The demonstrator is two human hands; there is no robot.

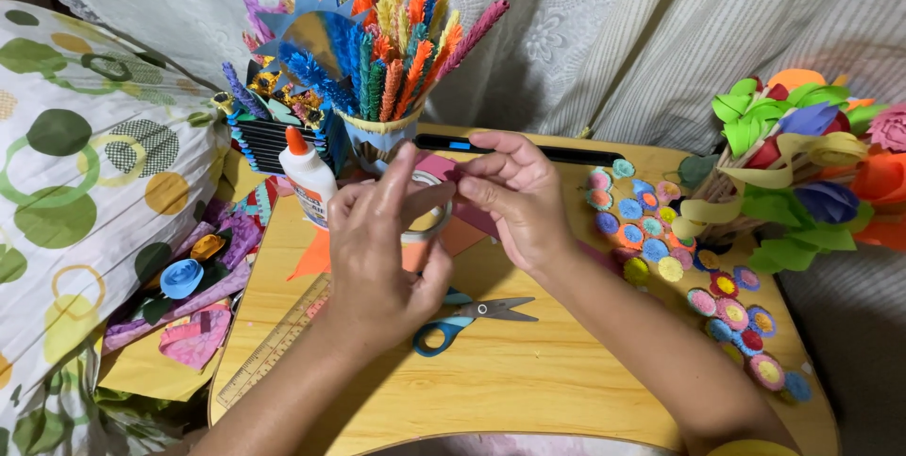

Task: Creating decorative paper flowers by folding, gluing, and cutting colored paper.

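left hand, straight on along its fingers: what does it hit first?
The left hand points up and slightly right, fingers around a tape roll. Straight on, it would probably first meet the cup of coloured paper rolls just beyond; the glue bottle sits left of that line. Depth is unclear.

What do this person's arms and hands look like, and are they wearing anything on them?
Both forearms are bare, with no sleeves in view. The left hand and the right hand wear no gloves, and no rings, watch or bracelets show. The fingernails look short and unpainted.

Bright, even indoor light, soft shadows, sharp focus, slight wide-angle edge distortion.
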